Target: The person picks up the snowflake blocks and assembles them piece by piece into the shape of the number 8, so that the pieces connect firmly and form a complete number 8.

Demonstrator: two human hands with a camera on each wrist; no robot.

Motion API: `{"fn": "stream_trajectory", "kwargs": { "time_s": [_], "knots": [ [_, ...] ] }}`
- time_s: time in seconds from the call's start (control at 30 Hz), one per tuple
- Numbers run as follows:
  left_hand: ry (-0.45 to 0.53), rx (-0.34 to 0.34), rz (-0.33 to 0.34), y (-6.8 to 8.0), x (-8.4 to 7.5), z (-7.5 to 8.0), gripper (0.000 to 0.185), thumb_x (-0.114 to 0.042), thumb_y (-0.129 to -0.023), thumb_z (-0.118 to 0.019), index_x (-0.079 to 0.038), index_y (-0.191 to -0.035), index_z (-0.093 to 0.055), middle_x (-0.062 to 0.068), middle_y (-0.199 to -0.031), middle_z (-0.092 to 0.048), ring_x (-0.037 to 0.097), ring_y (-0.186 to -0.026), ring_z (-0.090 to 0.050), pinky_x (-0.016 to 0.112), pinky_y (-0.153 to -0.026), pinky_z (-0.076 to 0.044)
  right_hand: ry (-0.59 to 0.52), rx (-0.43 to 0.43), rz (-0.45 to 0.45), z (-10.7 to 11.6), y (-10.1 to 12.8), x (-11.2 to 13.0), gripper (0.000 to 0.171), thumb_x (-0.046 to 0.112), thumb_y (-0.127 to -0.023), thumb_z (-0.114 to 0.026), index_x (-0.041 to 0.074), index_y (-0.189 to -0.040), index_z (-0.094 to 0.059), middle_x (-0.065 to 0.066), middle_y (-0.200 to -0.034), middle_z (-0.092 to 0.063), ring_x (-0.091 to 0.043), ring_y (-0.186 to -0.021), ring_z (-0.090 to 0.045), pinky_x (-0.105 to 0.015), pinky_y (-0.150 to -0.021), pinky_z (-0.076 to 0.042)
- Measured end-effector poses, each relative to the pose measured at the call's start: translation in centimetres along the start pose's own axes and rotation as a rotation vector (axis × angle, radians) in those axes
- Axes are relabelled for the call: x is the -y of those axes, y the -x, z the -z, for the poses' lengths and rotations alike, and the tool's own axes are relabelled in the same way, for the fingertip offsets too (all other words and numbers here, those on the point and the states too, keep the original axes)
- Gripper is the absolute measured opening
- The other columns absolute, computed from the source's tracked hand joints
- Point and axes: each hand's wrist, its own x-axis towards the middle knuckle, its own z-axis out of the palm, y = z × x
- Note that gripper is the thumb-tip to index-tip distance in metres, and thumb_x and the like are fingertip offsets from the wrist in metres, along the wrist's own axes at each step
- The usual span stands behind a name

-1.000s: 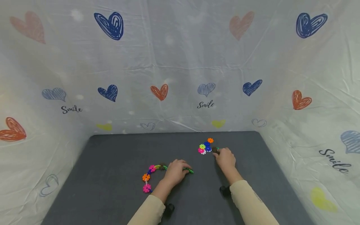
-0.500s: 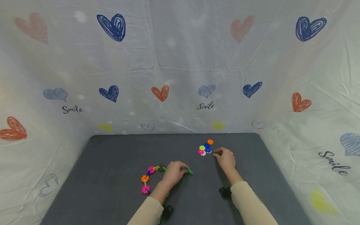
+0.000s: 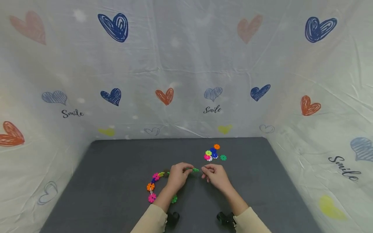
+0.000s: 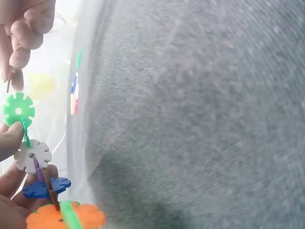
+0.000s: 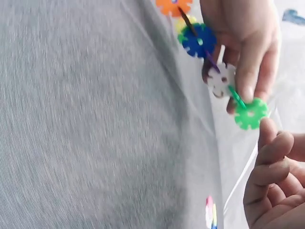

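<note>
My left hand [image 3: 177, 177] pinches the end of a chain of flower-shaped interlocking plastic discs. A bright green disc [image 4: 19, 110] is the chain's end piece, held at the thumb. Behind it follow a white disc [image 5: 221, 80], a blue disc [image 5: 198, 41] and an orange disc [image 4: 66, 217], linked by pieces seen edge-on. Across from it, my right hand [image 3: 217, 176] pinches a thin brown disc [image 4: 9, 80] between thumb and fingertips, edge-on just above the green disc in the left wrist view. The rest of the chain, with a pink disc [image 3: 152, 198], curves on the table around my left forearm.
Several loose discs [image 3: 208, 153] lie grouped toward the back of the dark grey table [image 3: 116, 181], with a separate green disc [image 3: 223, 157] to their right. A white heart-printed cloth [image 3: 186, 110] encloses the table's back and sides.
My right hand has picked up the brown disc near the loose group and come left and nearer, close to the chain's end. The separate green disc is now uncovered. My left hand has shifted slightly.
</note>
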Motion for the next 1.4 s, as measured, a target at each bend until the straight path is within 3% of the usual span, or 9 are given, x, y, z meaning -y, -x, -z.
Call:
{"fn": "stream_trajectory", "kwargs": {
  "time_s": [0.23,0.63,0.77,0.97,1.13,1.27,1.4],
  "knots": [
    [-0.017,-0.023,-0.035,0.0,-0.1,0.2,0.010,-0.013,-0.089,-0.077,-0.020,-0.095,-0.080,-0.003,-0.098,-0.076,0.011,-0.082,-0.068,0.025,-0.066,-0.053,0.051,-0.042,0.033,-0.8,0.3,0.1,0.018,0.014,-0.099,-0.066,0.000,-0.102,-0.076,-0.004,-0.067,-0.071,-0.009,-0.049,-0.056,-0.023,-0.048,-0.045],
    [-0.099,-0.064,-0.162,0.3,-0.6,0.0,0.009,-0.011,-0.086,-0.079,-0.017,-0.091,-0.082,-0.002,-0.096,-0.075,0.016,-0.086,-0.071,0.032,-0.074,-0.058,0.094,-0.069,0.050,-1.0,0.4,-0.2,0.016,0.013,-0.099,-0.065,0.002,-0.097,-0.077,-0.001,-0.062,-0.066,-0.009,-0.048,-0.053,-0.023,-0.046,-0.043],
    [-0.110,-0.055,-0.165,0.3,-0.7,-0.4,0.008,-0.012,-0.087,-0.078,-0.018,-0.092,-0.082,-0.003,-0.096,-0.075,0.016,-0.087,-0.071,0.033,-0.076,-0.058,0.114,-0.150,0.032,-1.4,0.5,0.0,0.015,0.013,-0.098,-0.067,0.001,-0.097,-0.077,0.000,-0.061,-0.066,-0.010,-0.049,-0.056,-0.024,-0.046,-0.045],
    [-0.064,-0.094,-0.116,0.3,-0.8,-0.7,0.008,-0.013,-0.088,-0.077,-0.017,-0.091,-0.082,-0.002,-0.095,-0.076,0.017,-0.088,-0.072,0.033,-0.076,-0.058,0.032,-0.279,0.030,-2.6,0.8,0.3,0.016,0.010,-0.097,-0.068,-0.005,-0.098,-0.076,-0.005,-0.063,-0.070,-0.011,-0.049,-0.063,-0.025,-0.047,-0.052],
    [-0.069,-0.121,-0.144,0.3,-1.0,-0.8,0.008,-0.012,-0.087,-0.077,-0.016,-0.091,-0.082,0.000,-0.095,-0.077,0.018,-0.086,-0.073,0.036,-0.076,-0.058,-0.033,-0.324,0.018,-3.2,1.0,0.2,0.018,0.009,-0.096,-0.068,-0.008,-0.100,-0.075,-0.008,-0.064,-0.071,-0.009,-0.049,-0.065,-0.024,-0.048,-0.054],
    [-0.069,-0.086,-0.146,0.3,-0.9,-1.0,0.009,-0.011,-0.088,-0.076,-0.015,-0.092,-0.082,0.000,-0.099,-0.077,0.018,-0.090,-0.073,0.037,-0.079,-0.058,-0.050,-0.304,-0.015,-3.1,0.9,0.0,0.019,0.009,-0.097,-0.068,-0.008,-0.100,-0.075,-0.009,-0.063,-0.070,-0.007,-0.048,-0.062,-0.023,-0.047,-0.053],
    [-0.079,-0.046,-0.147,0.3,-0.8,-0.8,0.010,-0.011,-0.089,-0.075,-0.016,-0.093,-0.082,0.000,-0.102,-0.077,0.019,-0.094,-0.073,0.038,-0.081,-0.058,-0.074,-0.230,-0.047,-2.7,0.7,-0.3,0.021,0.010,-0.098,-0.066,-0.008,-0.103,-0.075,-0.011,-0.064,-0.070,-0.007,-0.048,-0.061,-0.023,-0.047,-0.052]
  ]
}}
